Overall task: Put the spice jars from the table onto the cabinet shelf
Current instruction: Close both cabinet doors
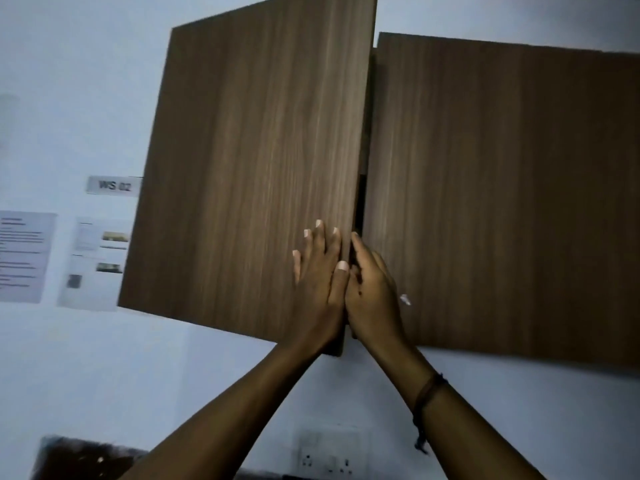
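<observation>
Left hand (320,282) flat on the left door (249,174); right hand (372,289) hooks its edge. Swinging door may pinch fingers.

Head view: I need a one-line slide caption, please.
Both hands at the free edge of the ajar left cabinet door: left hand flat on its front, right hand at the gap.
</observation>
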The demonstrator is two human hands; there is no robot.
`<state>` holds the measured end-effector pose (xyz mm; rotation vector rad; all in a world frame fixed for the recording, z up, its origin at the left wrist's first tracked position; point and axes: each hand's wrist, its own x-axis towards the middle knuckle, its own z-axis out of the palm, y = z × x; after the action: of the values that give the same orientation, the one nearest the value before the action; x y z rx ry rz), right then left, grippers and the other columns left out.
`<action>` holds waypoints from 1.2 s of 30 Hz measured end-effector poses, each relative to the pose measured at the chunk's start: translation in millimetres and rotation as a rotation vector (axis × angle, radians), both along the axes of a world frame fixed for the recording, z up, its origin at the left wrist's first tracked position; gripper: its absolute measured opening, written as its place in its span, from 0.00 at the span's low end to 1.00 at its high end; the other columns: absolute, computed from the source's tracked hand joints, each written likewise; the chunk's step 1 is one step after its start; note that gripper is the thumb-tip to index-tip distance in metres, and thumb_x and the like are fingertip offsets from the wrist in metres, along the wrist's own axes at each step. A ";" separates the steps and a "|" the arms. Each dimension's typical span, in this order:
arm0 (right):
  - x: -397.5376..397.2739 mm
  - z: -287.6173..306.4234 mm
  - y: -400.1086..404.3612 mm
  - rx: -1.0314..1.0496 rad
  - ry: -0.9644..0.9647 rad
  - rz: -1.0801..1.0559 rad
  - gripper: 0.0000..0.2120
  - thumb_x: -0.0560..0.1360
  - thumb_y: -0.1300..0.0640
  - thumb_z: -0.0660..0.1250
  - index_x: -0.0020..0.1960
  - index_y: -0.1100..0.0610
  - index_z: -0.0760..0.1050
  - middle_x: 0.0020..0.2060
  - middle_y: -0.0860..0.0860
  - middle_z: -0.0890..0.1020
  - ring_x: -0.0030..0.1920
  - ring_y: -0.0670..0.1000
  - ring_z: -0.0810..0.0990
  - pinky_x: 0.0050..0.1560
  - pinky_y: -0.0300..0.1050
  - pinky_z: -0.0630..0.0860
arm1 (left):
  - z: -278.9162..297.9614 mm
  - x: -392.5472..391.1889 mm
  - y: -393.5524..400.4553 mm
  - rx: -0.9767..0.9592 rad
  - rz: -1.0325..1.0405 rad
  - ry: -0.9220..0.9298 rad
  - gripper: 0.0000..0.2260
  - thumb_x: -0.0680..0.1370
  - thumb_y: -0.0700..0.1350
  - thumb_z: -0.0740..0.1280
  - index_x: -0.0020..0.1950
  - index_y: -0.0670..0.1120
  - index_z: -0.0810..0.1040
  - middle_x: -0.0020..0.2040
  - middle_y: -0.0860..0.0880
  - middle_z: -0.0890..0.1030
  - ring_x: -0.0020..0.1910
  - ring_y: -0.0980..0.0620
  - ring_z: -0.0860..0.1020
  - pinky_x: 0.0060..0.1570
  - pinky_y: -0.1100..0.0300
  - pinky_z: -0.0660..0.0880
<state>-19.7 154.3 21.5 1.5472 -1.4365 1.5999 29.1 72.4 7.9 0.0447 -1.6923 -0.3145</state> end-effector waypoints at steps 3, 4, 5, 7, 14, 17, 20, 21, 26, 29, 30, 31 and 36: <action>-26.2 1.3 -12.0 0.066 0.090 -0.134 0.23 0.84 0.56 0.55 0.78 0.53 0.58 0.74 0.49 0.66 0.67 0.37 0.64 0.60 0.17 0.56 | -0.1 -23.3 -16.8 -0.010 0.023 -0.039 0.25 0.83 0.50 0.49 0.81 0.49 0.49 0.82 0.52 0.43 0.79 0.58 0.38 0.75 0.57 0.30; -35.1 0.3 -17.1 0.090 0.136 -0.188 0.22 0.84 0.55 0.54 0.77 0.53 0.59 0.74 0.49 0.65 0.69 0.39 0.64 0.64 0.21 0.55 | -0.2 -29.6 -20.8 -0.018 0.038 -0.052 0.26 0.83 0.50 0.49 0.81 0.49 0.49 0.82 0.51 0.43 0.80 0.57 0.38 0.75 0.58 0.30; -41.8 -0.1 -20.8 0.108 0.188 -0.252 0.22 0.84 0.53 0.54 0.77 0.52 0.60 0.75 0.49 0.65 0.71 0.41 0.64 0.70 0.28 0.56 | 0.2 -34.9 -24.2 -0.029 0.057 -0.067 0.26 0.83 0.49 0.49 0.80 0.49 0.49 0.81 0.51 0.43 0.80 0.55 0.38 0.74 0.59 0.29; -55.0 -0.8 -29.1 0.146 0.138 -0.269 0.24 0.83 0.44 0.52 0.77 0.49 0.60 0.76 0.47 0.64 0.75 0.45 0.62 0.76 0.44 0.58 | 1.4 -45.9 -31.8 -0.055 0.102 -0.101 0.25 0.82 0.49 0.49 0.79 0.51 0.46 0.81 0.51 0.42 0.80 0.53 0.37 0.74 0.59 0.29; -88.1 -10.6 -49.5 0.276 0.396 -0.663 0.30 0.84 0.52 0.51 0.79 0.52 0.38 0.79 0.52 0.40 0.78 0.54 0.37 0.78 0.55 0.38 | -4.0 -70.5 -59.7 -0.143 0.265 -0.202 0.26 0.82 0.50 0.47 0.79 0.49 0.42 0.81 0.48 0.40 0.80 0.49 0.37 0.76 0.53 0.31; -97.5 -9.8 -58.1 0.331 0.420 -0.694 0.30 0.84 0.50 0.49 0.79 0.53 0.36 0.78 0.51 0.36 0.78 0.54 0.34 0.77 0.53 0.35 | -3.0 -76.9 -68.7 -0.173 0.299 -0.227 0.26 0.83 0.47 0.50 0.79 0.48 0.42 0.80 0.46 0.40 0.79 0.47 0.37 0.75 0.53 0.31; -102.8 -12.1 -63.8 0.343 0.420 -0.719 0.32 0.84 0.48 0.50 0.79 0.53 0.34 0.78 0.52 0.34 0.77 0.53 0.31 0.76 0.53 0.34 | -4.2 -81.4 -75.4 -0.199 0.359 -0.255 0.27 0.84 0.45 0.52 0.79 0.46 0.41 0.80 0.45 0.38 0.79 0.46 0.36 0.77 0.49 0.33; -104.6 -13.4 -64.7 0.330 0.423 -0.719 0.32 0.84 0.48 0.50 0.79 0.53 0.34 0.78 0.52 0.34 0.77 0.53 0.31 0.77 0.54 0.34 | -5.0 -82.3 -76.5 -0.211 0.378 -0.256 0.28 0.84 0.45 0.53 0.79 0.46 0.41 0.80 0.44 0.38 0.79 0.45 0.36 0.77 0.49 0.34; -108.3 -15.1 -61.4 0.343 0.467 -0.723 0.33 0.83 0.49 0.51 0.79 0.54 0.34 0.78 0.52 0.35 0.77 0.53 0.32 0.77 0.54 0.35 | -4.3 -81.2 -76.0 -0.241 0.446 -0.282 0.28 0.84 0.47 0.52 0.80 0.43 0.42 0.80 0.42 0.39 0.80 0.43 0.38 0.77 0.47 0.35; -106.6 -16.5 -54.4 0.377 0.476 -0.723 0.33 0.83 0.51 0.51 0.79 0.54 0.34 0.78 0.53 0.35 0.78 0.54 0.33 0.77 0.54 0.37 | -4.0 -76.9 -75.4 -0.270 0.501 -0.331 0.29 0.84 0.49 0.52 0.80 0.42 0.42 0.81 0.41 0.40 0.80 0.42 0.39 0.78 0.46 0.37; -104.9 -17.4 -52.4 0.392 0.473 -0.715 0.32 0.83 0.52 0.51 0.79 0.54 0.34 0.79 0.52 0.36 0.78 0.54 0.34 0.77 0.55 0.37 | -3.8 -75.1 -75.3 -0.279 0.522 -0.356 0.29 0.84 0.50 0.51 0.80 0.42 0.42 0.81 0.40 0.40 0.80 0.41 0.39 0.78 0.45 0.38; -103.4 -19.2 -49.8 0.400 0.470 -0.707 0.32 0.83 0.53 0.50 0.79 0.54 0.34 0.79 0.52 0.36 0.78 0.54 0.35 0.77 0.55 0.37 | -3.9 -73.7 -75.7 -0.287 0.552 -0.386 0.29 0.84 0.51 0.50 0.80 0.43 0.42 0.81 0.40 0.40 0.80 0.41 0.38 0.78 0.43 0.39; -103.2 -25.6 -35.7 0.429 0.419 -0.678 0.31 0.83 0.52 0.49 0.79 0.56 0.36 0.79 0.53 0.39 0.79 0.54 0.38 0.77 0.58 0.41 | -1.6 -63.2 -73.1 -0.287 0.671 -0.430 0.30 0.81 0.57 0.37 0.81 0.44 0.42 0.81 0.43 0.40 0.80 0.43 0.39 0.77 0.41 0.41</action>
<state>-122.9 118.6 -4.1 1.2800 -1.8477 0.5649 -34.0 -0.7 6.3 0.4831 -2.0150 0.4718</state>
